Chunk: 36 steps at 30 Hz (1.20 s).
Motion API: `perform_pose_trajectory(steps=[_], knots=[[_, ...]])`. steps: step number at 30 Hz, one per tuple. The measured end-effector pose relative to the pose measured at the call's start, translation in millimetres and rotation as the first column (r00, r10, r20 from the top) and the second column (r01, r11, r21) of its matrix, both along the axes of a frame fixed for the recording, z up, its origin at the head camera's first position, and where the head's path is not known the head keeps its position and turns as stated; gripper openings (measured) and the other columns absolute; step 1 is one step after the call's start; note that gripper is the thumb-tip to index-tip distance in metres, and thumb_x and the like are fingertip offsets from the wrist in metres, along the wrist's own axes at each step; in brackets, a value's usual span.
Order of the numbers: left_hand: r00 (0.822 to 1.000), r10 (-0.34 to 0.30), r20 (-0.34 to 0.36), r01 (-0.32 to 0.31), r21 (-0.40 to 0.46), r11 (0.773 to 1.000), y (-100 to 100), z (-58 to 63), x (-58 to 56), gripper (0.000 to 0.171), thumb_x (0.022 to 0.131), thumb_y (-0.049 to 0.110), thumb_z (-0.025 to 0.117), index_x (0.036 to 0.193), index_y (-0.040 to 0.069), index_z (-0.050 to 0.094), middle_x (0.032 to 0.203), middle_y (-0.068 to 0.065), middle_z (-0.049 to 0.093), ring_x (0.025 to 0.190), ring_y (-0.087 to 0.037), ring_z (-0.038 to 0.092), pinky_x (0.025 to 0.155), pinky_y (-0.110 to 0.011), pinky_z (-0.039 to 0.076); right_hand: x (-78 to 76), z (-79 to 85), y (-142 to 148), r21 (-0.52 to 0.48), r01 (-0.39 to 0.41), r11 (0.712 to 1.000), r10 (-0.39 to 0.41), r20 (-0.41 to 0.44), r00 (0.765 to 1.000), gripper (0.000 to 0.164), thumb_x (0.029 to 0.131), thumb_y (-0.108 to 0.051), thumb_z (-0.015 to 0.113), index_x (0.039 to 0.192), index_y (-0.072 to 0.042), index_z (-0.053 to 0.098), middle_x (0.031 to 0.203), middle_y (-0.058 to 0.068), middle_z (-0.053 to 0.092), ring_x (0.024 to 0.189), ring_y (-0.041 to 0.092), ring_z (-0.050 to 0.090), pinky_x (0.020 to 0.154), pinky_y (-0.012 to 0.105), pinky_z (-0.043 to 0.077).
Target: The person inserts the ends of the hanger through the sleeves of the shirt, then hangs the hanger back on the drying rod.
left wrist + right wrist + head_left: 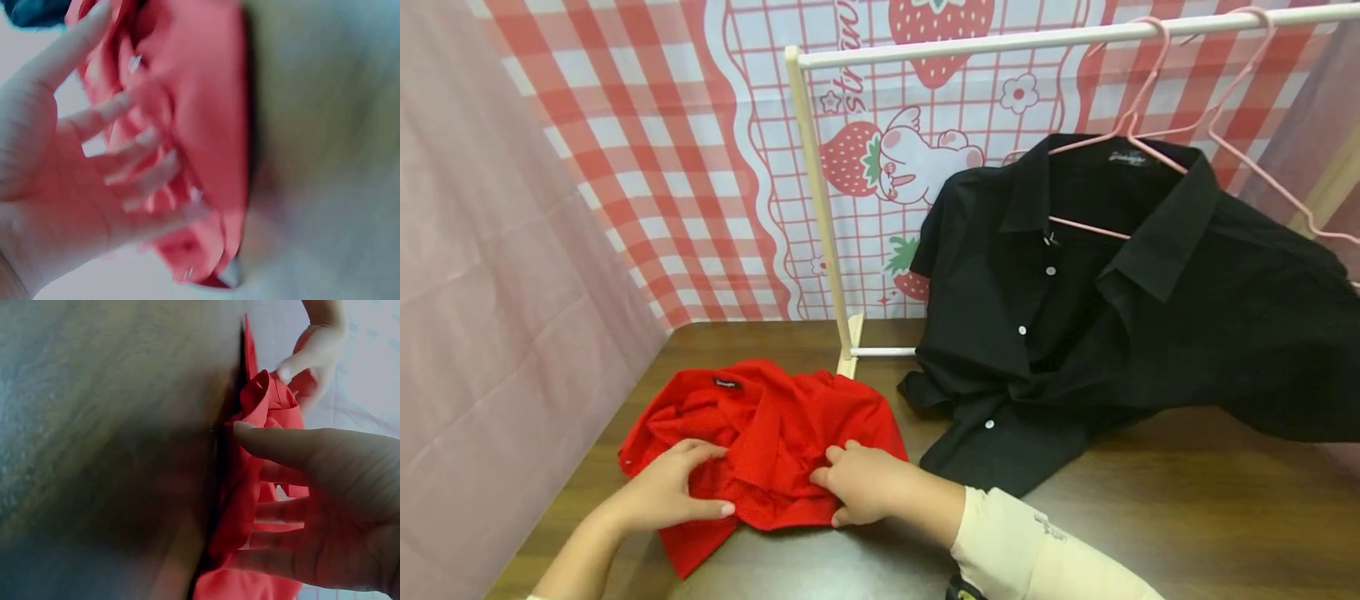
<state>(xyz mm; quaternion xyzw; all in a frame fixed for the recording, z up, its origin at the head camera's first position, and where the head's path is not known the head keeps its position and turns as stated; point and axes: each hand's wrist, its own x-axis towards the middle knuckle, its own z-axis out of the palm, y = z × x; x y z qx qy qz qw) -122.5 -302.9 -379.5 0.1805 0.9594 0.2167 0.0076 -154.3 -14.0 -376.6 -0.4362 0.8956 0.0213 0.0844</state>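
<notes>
Presently, in the head view, a red shirt (778, 442) is lying crumpled on the table (1225, 508), near the left post of the rack (822, 183). The left hand (662, 492) is standing wide over its near left part; the right hand (868, 483) is touching its near right part. To the right, a black shirt (1150, 350) is hanging on a pink hanger (1141, 96). In the left wrist view, the left fingers are extending loosely, separated, over red cloth. In the right wrist view, the right thumb and straight fingers are lying apart against the shirt.
</notes>
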Motion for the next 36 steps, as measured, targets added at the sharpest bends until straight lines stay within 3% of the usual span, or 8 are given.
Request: perform_pose_trajectory(steps=[8,13,17,22,25,27,32,36], knots=[[0.969,0.238,-0.060,-0.225,0.172,0.959,-45.5,25.6,-4.1,0.045,0.077,0.027,0.083,0.113,0.004,0.068,0.104,-0.012,0.069,0.091,-0.027,0.066,0.066,-0.028,0.052,-9.9,13.5,10.1,-0.223,0.105,0.969,-0.118,-0.043,0.992,0.034,0.080,-0.037,0.078,0.109,-0.020,0.072,0.094,-0.003,0.058,0.086,0.016,0.057,0.059,0.028,0.048],[0.922,0.375,-0.101,-0.352,0.190,0.916,-73.4,27.9,-12.4,0.043,0.079,0.025,0.082,0.111,-0.001,0.068,0.103,-0.023,0.068,0.094,-0.038,0.066,0.064,-0.024,0.049,-26.1,19.4,20.8,-0.382,0.227,0.896,-0.264,-0.046,0.963,0.036,0.079,-0.030,0.079,0.109,-0.013,0.070,0.104,0.004,0.060,0.093,0.023,0.059,0.070,0.034,0.053],[0.905,0.425,0.016,-0.419,0.201,0.885,-94.3,24.1,-24.2,0.060,0.084,0.033,0.076,0.126,-0.007,0.058,0.123,-0.035,0.056,0.111,-0.051,0.055,0.074,-0.035,0.051,-41.5,18.8,27.2,-0.470,0.346,0.812,-0.361,0.061,0.931,0.053,0.078,-0.029,0.081,0.123,-0.009,0.062,0.119,0.012,0.057,0.103,0.030,0.057,0.082,0.041,0.052],[0.843,0.337,0.419,-0.476,0.291,0.830,-115.0,15.4,-39.2,0.083,0.093,0.040,0.063,0.147,-0.010,0.023,0.144,-0.044,0.021,0.129,-0.057,0.033,0.086,-0.051,0.051,-65.6,11.0,30.4,-0.506,0.498,0.705,-0.369,0.338,0.866,0.077,0.078,-0.033,0.081,0.142,-0.007,0.046,0.130,0.019,0.051,0.114,0.034,0.053,0.091,0.047,0.049],[0.761,0.247,0.600,-0.551,0.397,0.734,-121.4,9.4,-45.8,0.086,0.096,0.044,0.055,0.149,-0.008,0.011,0.148,-0.042,0.011,0.121,-0.048,0.047,0.088,-0.050,0.052,-79.3,5.5,32.1,-0.497,0.593,0.634,-0.323,0.527,0.786,0.082,0.079,-0.031,0.081,0.146,-0.005,0.041,0.136,0.021,0.049,0.121,0.035,0.049,0.099,0.049,0.044],[0.733,0.187,0.654,-0.585,0.465,0.664,-123.5,4.9,-49.1,0.072,0.098,0.044,0.052,0.145,-0.002,0.024,0.145,-0.036,0.028,0.112,-0.037,0.056,0.088,-0.049,0.051,-85.8,1.6,32.1,-0.485,0.654,0.580,-0.286,0.631,0.721,0.081,0.079,-0.028,0.080,0.145,-0.003,0.040,0.136,0.021,0.050,0.121,0.034,0.049,0.099,0.049,0.043],[0.725,0.054,0.686,-0.575,0.561,0.595,-120.6,-5.4,-53.7,0.010,0.099,0.029,0.054,0.109,0.033,0.056,0.113,0.001,0.060,0.098,-0.021,0.060,0.084,-0.049,0.052,-90.7,-5.6,25.1,-0.467,0.744,0.477,-0.211,0.762,0.613,0.068,0.081,-0.020,0.079,0.139,-0.001,0.048,0.131,0.018,0.055,0.109,0.028,0.055,0.092,0.044,0.049],[0.722,-0.023,0.691,-0.554,0.598,0.579,-110.5,-9.0,-55.9,0.023,0.096,0.018,0.059,0.107,0.038,0.055,0.105,0.004,0.056,0.094,-0.020,0.062,0.082,-0.046,0.053,-90.8,-7.7,17.6,-0.500,0.739,0.451,-0.181,0.760,0.624,0.061,0.079,-0.013,0.079,0.133,0.001,0.053,0.128,0.017,0.058,0.109,0.027,0.056,0.096,0.040,0.046]])
